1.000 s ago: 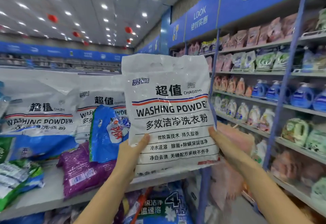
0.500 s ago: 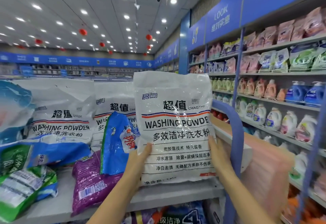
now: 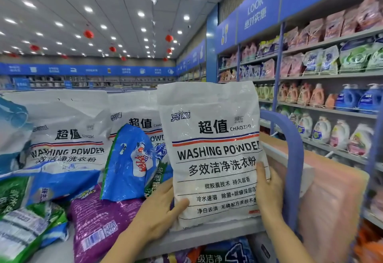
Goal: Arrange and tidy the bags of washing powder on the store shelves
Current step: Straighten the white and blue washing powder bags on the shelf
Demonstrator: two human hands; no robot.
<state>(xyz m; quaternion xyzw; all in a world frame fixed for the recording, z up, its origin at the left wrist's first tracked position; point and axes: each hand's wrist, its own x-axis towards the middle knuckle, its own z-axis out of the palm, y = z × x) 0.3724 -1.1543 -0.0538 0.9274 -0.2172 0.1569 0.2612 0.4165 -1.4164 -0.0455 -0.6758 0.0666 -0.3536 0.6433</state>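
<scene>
White crinkled plastic is clamped between both hands: the left hand (image 3: 159, 211) is pressed on the white bag's (image 3: 215, 155) lower left edge, thumb on the front, and the right hand (image 3: 269, 192) is laid flat along its lower right edge. The bag is held upright, label forward, its base resting on the shelf (image 3: 207, 235) at the near right end, probably so that it can be squared up and left standing. Just left, a blue bag (image 3: 130, 159) is leaned against it, over a purple bag (image 3: 99, 221) lying flat. Further left, two more white bags (image 3: 68, 138) are stood behind, and green bags (image 3: 27, 227) are slumped at the near left edge. The blue bag seems likeliest to crowd the standing space. On the right, the blue end frame (image 3: 294, 159) closes the shelf.
</scene>
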